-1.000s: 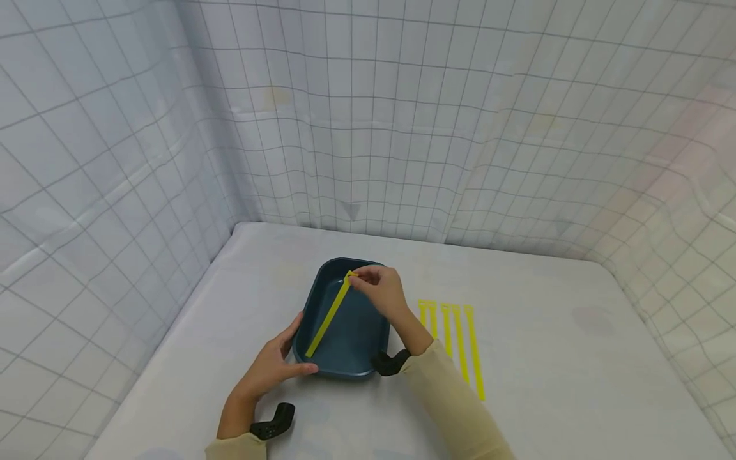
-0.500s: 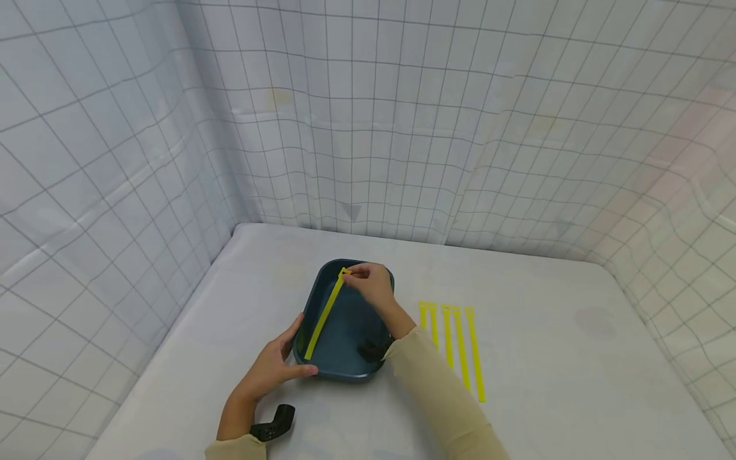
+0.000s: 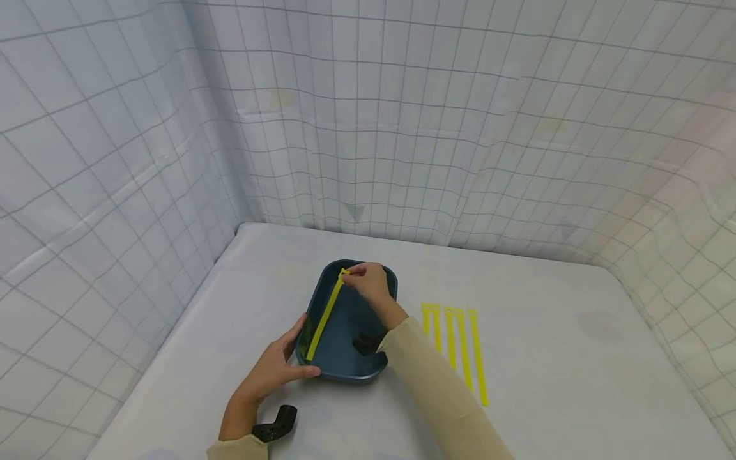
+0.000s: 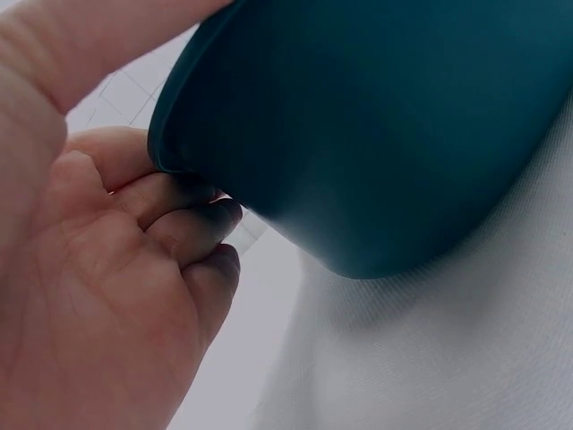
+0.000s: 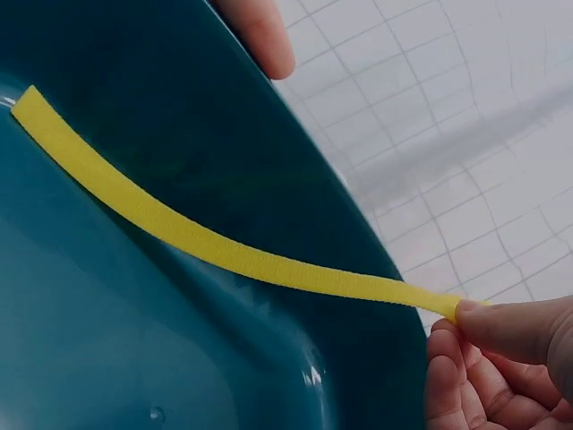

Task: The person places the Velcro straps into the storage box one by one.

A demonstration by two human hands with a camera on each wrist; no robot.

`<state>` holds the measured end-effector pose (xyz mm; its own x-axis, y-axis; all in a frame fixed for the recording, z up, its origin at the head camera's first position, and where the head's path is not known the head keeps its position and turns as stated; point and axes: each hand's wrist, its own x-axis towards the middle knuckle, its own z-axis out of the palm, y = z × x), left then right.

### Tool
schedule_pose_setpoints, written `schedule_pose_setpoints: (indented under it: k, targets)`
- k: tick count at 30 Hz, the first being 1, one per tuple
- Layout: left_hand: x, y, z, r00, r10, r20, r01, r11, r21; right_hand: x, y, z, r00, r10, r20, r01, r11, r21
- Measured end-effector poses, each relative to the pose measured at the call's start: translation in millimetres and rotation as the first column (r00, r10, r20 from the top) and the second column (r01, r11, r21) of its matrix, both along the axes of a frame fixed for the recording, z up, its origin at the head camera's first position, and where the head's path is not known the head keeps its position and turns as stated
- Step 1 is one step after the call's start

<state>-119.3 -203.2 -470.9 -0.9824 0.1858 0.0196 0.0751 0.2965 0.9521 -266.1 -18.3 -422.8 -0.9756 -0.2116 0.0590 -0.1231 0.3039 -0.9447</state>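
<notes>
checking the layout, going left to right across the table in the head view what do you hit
left hand on the tray's near-left corner → dark teal tray with one yellow strap pinched by the right hand → row of yellow straps on the table

Glossy smooth plastic tray (image 3: 351, 364), matt fuzzy cloth strap (image 5: 224, 255)

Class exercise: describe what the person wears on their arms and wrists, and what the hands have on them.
Both arms wear long beige sleeves. A small black device is strapped at each wrist: the left wrist device and the right wrist device. The left hand and right hand are bare, without gloves; no rings show.
</notes>
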Motion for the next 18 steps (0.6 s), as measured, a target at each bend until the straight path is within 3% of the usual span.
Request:
schedule_pose_setpoints:
  k: [18]
  targets:
    - [0.1, 0.5, -0.1, 1.000, 0.007, 0.016, -0.007, 1.000, 0.019, -9.7, -7.0, -13.5, 0.995, -0.081, 0.066, 0.079, 0.997, 0.022]
